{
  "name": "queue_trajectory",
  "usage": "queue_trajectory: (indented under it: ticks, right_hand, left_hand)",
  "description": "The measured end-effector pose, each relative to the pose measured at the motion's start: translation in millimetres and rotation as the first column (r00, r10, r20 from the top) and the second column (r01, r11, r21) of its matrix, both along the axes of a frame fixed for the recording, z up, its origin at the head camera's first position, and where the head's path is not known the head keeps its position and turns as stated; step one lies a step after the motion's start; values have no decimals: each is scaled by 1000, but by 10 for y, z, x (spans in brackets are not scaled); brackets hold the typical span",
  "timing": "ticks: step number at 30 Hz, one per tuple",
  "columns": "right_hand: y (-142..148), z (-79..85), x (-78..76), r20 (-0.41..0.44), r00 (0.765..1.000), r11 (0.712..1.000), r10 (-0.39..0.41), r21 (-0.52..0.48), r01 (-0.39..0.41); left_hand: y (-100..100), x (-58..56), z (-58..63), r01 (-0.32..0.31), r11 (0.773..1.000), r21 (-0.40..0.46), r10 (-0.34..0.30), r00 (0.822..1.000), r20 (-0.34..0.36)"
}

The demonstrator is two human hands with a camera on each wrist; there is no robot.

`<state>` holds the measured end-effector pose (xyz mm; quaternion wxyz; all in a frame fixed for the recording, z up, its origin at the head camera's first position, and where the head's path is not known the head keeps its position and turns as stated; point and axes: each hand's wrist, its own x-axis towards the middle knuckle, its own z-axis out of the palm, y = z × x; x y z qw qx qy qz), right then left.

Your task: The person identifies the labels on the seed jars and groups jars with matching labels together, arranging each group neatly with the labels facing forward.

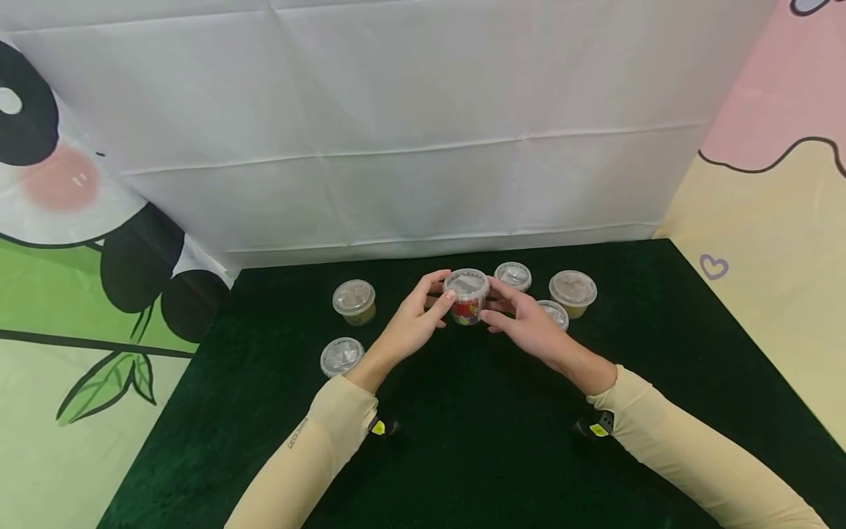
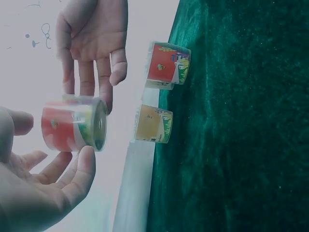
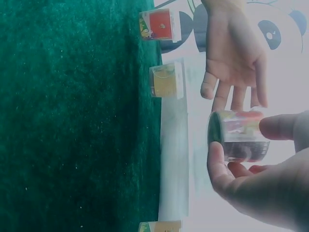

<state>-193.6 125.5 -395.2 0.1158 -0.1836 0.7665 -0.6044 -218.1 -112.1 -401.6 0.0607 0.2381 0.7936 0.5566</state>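
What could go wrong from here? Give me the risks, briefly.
The held tub is raised above the table, between left hand and right hand; if a finger slips, it might drop.

In the head view, the right hand overlaps another tub, so lowering that hand might knock it.

The left sleeve shows close beside the front-left tub and could brush it.

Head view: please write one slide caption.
Left grip and right grip hold a lidded, red-labelled tub above the dark green table.

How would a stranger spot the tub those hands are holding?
Look toward the far side of the dark green tabletop. There, a left hand and right hand hold a lidded, red-labelled tub. Only this tub is raised off the surface.
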Motion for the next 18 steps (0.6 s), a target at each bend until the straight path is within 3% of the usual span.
queue_trajectory:
  ticks: [13, 18]
  right_hand:
    - [-55, 8, 22, 25, 1000, 1000, 12, -29, -12]
    - [-49, -12, 15, 100, 994, 995, 32, -98, -22]
  left_hand:
    - [-29, 53, 40, 16, 1000, 11, -16, 1000, -3]
    - [-37, 72, 44, 11, 1000, -4, -11, 1000, 11]
